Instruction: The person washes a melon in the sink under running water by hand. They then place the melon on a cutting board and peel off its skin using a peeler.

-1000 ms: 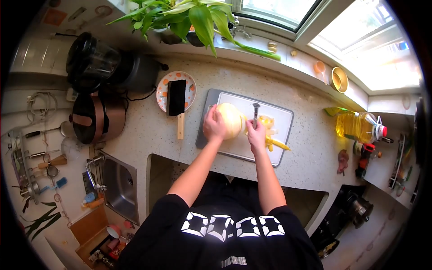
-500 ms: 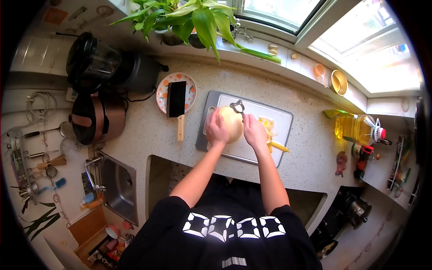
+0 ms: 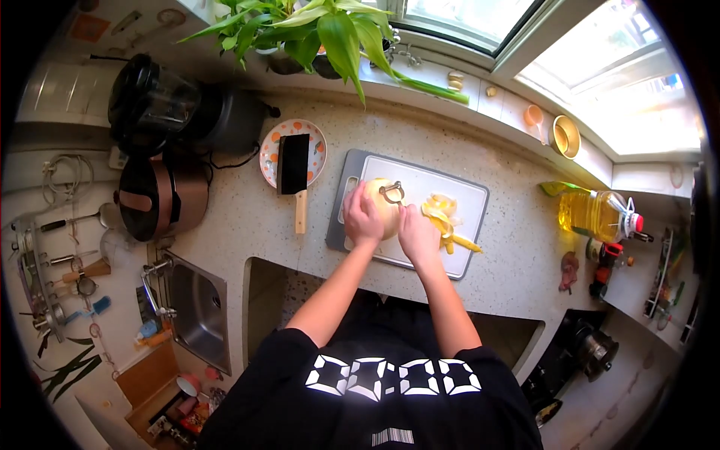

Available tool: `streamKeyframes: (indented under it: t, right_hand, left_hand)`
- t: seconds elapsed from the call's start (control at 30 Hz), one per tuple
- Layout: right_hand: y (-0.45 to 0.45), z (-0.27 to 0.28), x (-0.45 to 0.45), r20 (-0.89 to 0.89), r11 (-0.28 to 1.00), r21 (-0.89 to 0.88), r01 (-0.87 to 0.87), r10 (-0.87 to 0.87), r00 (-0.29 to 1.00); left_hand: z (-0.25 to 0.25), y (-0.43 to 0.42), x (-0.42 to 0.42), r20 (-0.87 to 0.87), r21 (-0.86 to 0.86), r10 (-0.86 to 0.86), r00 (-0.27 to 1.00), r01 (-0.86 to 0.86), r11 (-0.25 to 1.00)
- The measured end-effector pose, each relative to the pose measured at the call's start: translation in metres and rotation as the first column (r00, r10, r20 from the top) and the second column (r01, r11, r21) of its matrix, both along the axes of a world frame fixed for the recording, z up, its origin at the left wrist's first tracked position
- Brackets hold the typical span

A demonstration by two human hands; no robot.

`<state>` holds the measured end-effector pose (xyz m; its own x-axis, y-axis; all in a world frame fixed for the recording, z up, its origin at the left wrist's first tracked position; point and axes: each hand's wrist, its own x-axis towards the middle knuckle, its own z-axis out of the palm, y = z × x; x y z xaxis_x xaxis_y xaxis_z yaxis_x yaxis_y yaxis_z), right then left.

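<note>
My left hand (image 3: 364, 217) is wrapped round the left side of a large, pale, peeled-looking melon (image 3: 387, 217), holding it over the cutting board (image 3: 472, 196). In my right hand (image 3: 420, 234) is a Y-shaped peeler (image 3: 391, 193), its metal head against the upper part of the melon. My fingers cover most of the peeler's handle. Right of that hand, yellow peelings (image 3: 440, 210) lie in a loose heap on the board. A yellow-handled tool (image 3: 466, 244) rests at the board's lower right edge, partly among the peelings.
Left of the board, a cleaver (image 3: 293, 169) lies across a patterned plate (image 3: 321, 150). A rice cooker (image 3: 165, 196) and a blender (image 3: 154, 101) stand further left, above the sink (image 3: 196, 311). An oil bottle (image 3: 596, 214) lies to the right, and a plant (image 3: 341, 41) overhangs the back.
The peeler in my right hand has moved left and down, from the melon's upper right edge onto its top. My left hand keeps its hold with little movement.
</note>
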<state>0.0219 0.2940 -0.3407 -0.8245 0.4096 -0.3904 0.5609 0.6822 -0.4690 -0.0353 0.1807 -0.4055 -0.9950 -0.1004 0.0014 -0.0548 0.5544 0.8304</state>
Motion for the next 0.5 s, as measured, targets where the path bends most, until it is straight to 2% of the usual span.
streamKeyframes:
  t: [0.23,0.33,0.5]
  right_hand:
    - [-0.015,-0.006,0.027,-0.034,0.998,0.046,0.032,-0.030,0.999]
    - [-0.022,-0.011,0.037,-0.043,0.998,0.050,0.047,-0.045,0.998]
    - [-0.031,-0.016,0.048,-0.056,0.993,0.050,0.107,-0.105,0.993]
  left_hand:
    - [-0.003,0.000,0.001,-0.014,0.000,0.008,1.000,-0.008,1.000]
    - [0.001,0.002,-0.010,0.088,0.018,0.058,0.994,-0.060,0.998]
    - [0.005,0.004,-0.007,0.085,-0.033,0.049,0.995,-0.046,0.998]
